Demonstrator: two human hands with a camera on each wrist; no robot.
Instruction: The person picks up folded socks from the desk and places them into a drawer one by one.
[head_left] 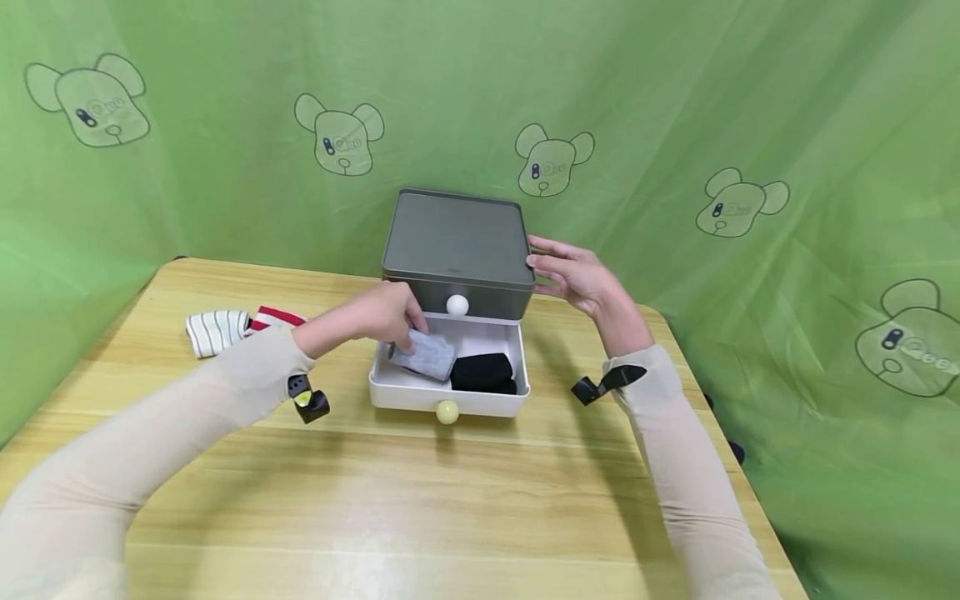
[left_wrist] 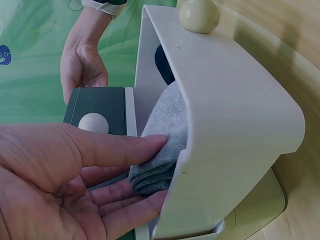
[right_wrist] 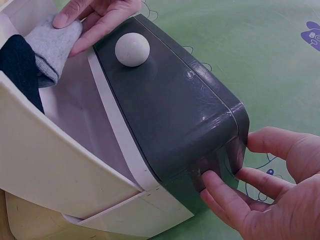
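A small drawer cabinet with a dark grey upper part (head_left: 461, 237) stands on the table, its white lower drawer (head_left: 450, 402) pulled out. Inside that drawer, my left hand (head_left: 384, 315) pinches a folded grey sock (head_left: 431, 357) between thumb and fingers, at the drawer's left side. Beside it lies a folded black sock (head_left: 482, 372). In the left wrist view the grey sock (left_wrist: 162, 135) shows its layered edge between the fingers. My right hand (head_left: 573, 275) touches the right side of the dark upper part, its fingers (right_wrist: 227, 195) fairly straight against the corner.
A white striped sock (head_left: 217, 332) and a red-and-white one (head_left: 276, 317) lie on the wooden table (head_left: 360, 500), left of the cabinet and partly behind my left arm. A white knob (head_left: 457, 306) and a yellow knob (head_left: 447, 412) stick out in front. Behind hangs a green curtain (head_left: 450, 67).
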